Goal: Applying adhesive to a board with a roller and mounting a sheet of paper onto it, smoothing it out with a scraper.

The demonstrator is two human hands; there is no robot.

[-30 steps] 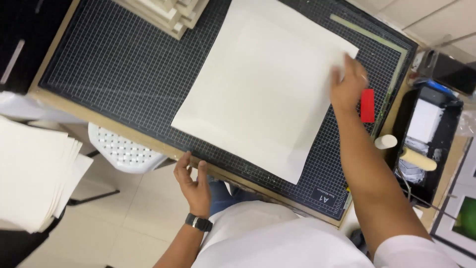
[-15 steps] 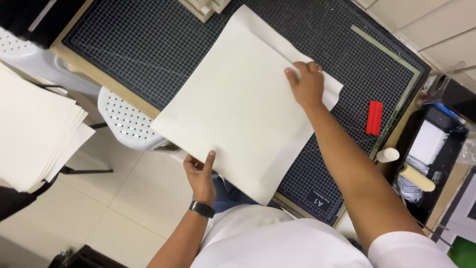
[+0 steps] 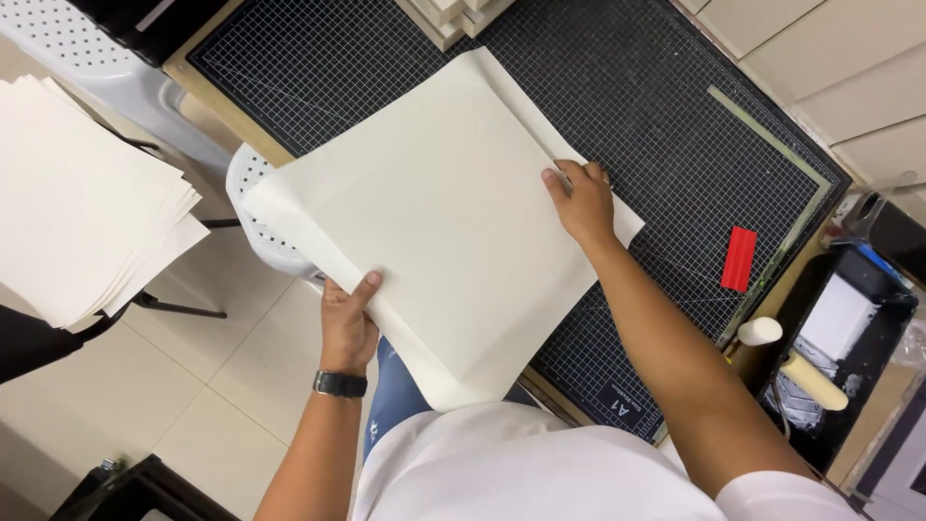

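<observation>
Black gridded cutting mat [image 3: 617, 106] on a wooden table; large cream sheet [image 3: 434, 232] overhanging its near edge; left hand [image 3: 345, 323] pinching the sheet's lower edge; right hand [image 3: 579, 198] pressed flat on its right side; paper stack [image 3: 82, 198] at left.

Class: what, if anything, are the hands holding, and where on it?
Cream sheet: left hand grips its near edge; right hand presses on its right edge.

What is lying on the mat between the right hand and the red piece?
Nothing: between the right hand and the red piece the head view shows only bare cutting mat.
</observation>
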